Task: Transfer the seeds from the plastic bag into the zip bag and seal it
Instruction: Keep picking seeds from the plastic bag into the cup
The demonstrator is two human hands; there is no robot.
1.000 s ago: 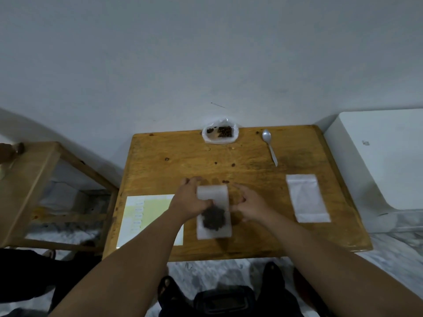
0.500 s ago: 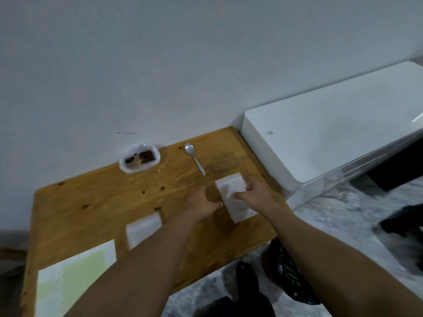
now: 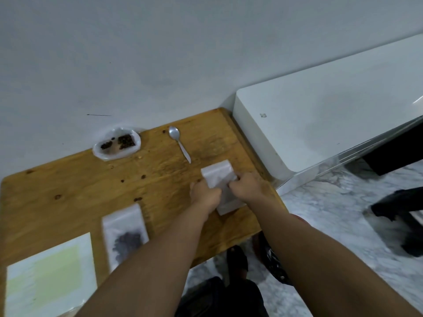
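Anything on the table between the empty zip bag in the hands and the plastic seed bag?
The spoon lies between the empty zip bag and the plastic bag, handle toward the zip bag. The left hand and right hand grip that bag.

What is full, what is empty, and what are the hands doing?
empty zip bag: nothing inside
left hand: grips empty zip bag
right hand: grips empty zip bag
filled zip bag: seeds inside, lying flat
plastic bag: open, holds some seeds
spoon: lying untouched
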